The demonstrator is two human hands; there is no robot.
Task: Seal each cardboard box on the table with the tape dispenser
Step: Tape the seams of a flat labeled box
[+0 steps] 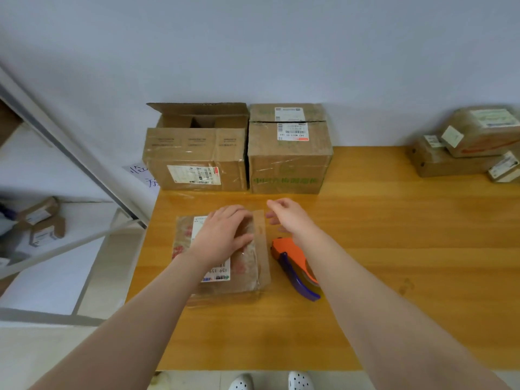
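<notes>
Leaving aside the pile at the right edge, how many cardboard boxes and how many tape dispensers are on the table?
Cardboard boxes: 3 (open box, closed box, flat box under the left hand)
Tape dispenser: 1
Total: 4

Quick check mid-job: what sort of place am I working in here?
Likely a small parcel-packing or mailroom corner: shipping-labelled cardboard boxes against the wall, stacked parcels at the right, and a tape dispenser on the wooden table.
</notes>
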